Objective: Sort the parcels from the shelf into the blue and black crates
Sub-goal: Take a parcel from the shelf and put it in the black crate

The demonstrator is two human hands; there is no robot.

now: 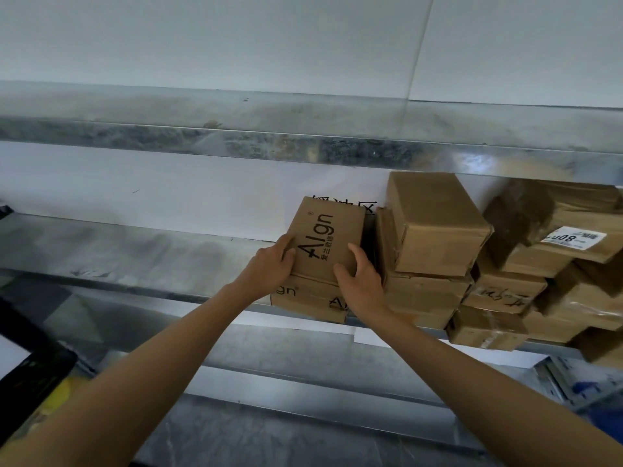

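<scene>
Fingers of both hands clasp the top parcel's sides.

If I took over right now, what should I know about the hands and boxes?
The left hand and right hand both grip the top box by its sides.
It is on a lower box at the shelf edge.
Other boxes are piled to its right.
Done: cannot tell; no crate plainly in view.
Left: lift this box off, put it in its crate, then sort the rest.
</scene>
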